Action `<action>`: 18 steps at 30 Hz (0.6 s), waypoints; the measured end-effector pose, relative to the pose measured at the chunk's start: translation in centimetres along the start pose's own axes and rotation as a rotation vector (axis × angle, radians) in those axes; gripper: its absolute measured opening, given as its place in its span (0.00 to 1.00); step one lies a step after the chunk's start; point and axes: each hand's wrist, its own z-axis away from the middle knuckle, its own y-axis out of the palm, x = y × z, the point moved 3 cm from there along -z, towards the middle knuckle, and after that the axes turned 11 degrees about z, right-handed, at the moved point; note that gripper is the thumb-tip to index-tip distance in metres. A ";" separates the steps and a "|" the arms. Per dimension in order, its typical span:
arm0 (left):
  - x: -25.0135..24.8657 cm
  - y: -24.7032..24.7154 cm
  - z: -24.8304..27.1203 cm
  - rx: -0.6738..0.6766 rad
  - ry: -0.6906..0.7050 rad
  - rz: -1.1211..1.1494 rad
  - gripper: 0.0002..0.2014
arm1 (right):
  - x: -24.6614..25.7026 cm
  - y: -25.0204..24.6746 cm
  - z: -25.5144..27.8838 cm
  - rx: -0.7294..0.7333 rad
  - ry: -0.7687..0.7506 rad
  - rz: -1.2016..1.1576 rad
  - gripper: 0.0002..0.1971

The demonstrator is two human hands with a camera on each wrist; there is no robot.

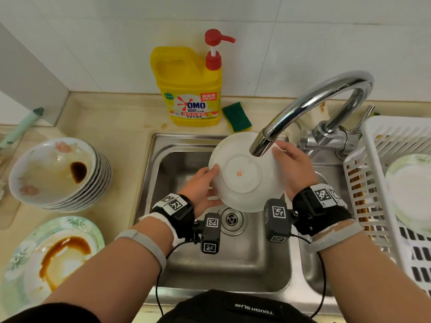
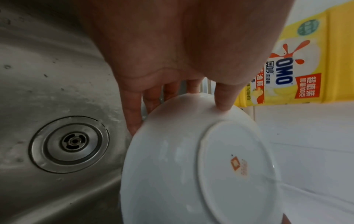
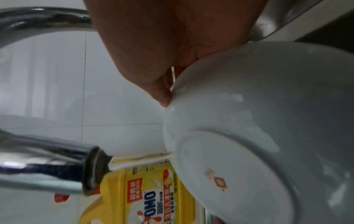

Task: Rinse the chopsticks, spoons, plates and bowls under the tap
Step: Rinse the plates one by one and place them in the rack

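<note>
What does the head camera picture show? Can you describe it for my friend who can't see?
Two hands, left and right, hold a white bowl bottom-up under the tap over a steel sink. Dirty bowls are stacked on the left.

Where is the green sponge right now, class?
In the head view, the green sponge lies on the counter behind the sink, just right of the yellow detergent bottle and left of the tap.

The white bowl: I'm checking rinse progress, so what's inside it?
Unseen: the white bowl faces away, showing only its footed underside with a red mark. Both hands grip its rim under the tap.
</note>
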 end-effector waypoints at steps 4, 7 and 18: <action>0.4 0.6 -0.2 0.013 0.001 -0.062 0.21 | -0.8 -1.2 -0.1 -0.026 0.090 -0.024 0.14; 0.7 0.7 -0.3 0.000 0.006 -0.079 0.23 | -1.1 -1.4 0.2 -0.026 0.137 -0.007 0.16; 0.0 -1.8 1.2 -0.120 -0.030 -0.019 0.25 | -1.3 2.9 1.5 0.210 0.202 -0.017 0.16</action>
